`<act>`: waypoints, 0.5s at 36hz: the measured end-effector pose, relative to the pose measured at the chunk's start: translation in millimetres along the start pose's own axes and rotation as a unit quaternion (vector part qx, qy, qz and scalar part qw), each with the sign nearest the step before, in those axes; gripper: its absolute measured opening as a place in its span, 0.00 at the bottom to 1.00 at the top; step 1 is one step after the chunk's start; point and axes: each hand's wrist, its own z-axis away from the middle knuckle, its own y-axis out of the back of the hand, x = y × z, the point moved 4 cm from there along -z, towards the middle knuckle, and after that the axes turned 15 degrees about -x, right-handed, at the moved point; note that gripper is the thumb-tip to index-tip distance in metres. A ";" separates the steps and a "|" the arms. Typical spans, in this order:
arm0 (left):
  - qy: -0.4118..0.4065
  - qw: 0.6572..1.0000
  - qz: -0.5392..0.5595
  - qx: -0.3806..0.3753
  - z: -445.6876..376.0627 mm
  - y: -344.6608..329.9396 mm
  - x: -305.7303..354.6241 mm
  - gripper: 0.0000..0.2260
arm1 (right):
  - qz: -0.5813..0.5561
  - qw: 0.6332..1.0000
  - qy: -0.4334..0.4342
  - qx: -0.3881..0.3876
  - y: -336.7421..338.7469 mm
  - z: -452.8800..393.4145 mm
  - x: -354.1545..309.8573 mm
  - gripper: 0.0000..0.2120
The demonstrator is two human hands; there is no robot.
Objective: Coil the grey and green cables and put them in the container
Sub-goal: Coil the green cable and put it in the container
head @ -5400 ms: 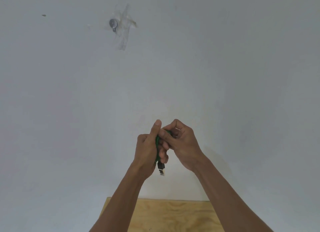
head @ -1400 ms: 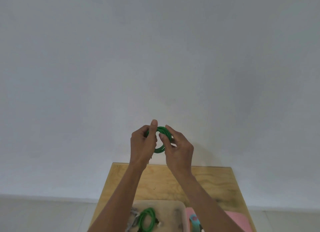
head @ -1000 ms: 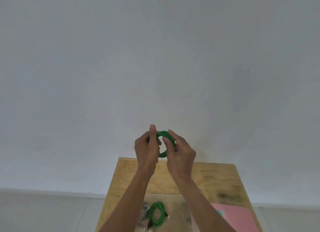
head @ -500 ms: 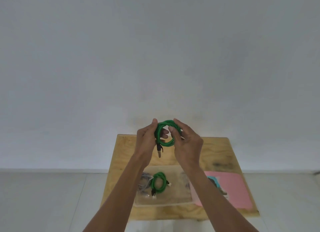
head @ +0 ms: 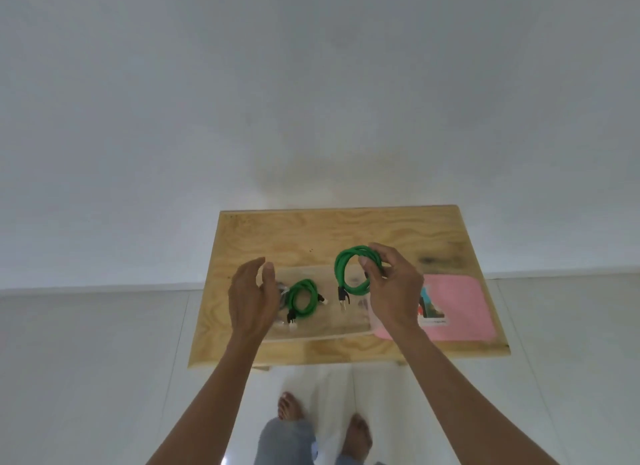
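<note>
1. Nearest you, your bare feet [head: 359, 433] stand on pale floor just short of the front edge of the small plywood table [head: 277, 236].
2. Your left hand [head: 251, 298] hovers empty, fingers relaxed and spread, over the left end of the clear shallow plastic container [head: 322, 333].
3. Your right hand [head: 391, 291] pinches the coiled green braided cable [head: 353, 268] above the container's right half, one plug end dangling.
4. You seem to be at the placing step. Lower this coil into the bare right half and let go gently so it stays wound.
5. A second green coil [head: 302, 301] already lies inside on the left, with something grey, probably a cable, partly hidden beside it.
6. The pink flat lid [head: 457, 305] lies just beside the container's right wall.
7. Beyond, the tabletop is bare up to the white wall [head: 311, 83].
</note>
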 end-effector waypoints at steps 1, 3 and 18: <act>0.008 0.999 -0.035 -0.012 2.6 -5.9 -11.4 0.20 | 0.021 1.000 -0.008 -0.007 -3.2 0.2 9.6 0.12; 0.015 0.996 -0.088 -0.030 7.4 -11.7 -23.6 0.21 | 0.051 0.998 -0.015 -0.018 -7.7 -0.1 19.8 0.12; 0.017 0.966 -0.237 -0.097 5.3 -55.1 -71.9 0.33 | 0.206 0.958 -0.100 -0.171 -66.8 -21.7 84.1 0.14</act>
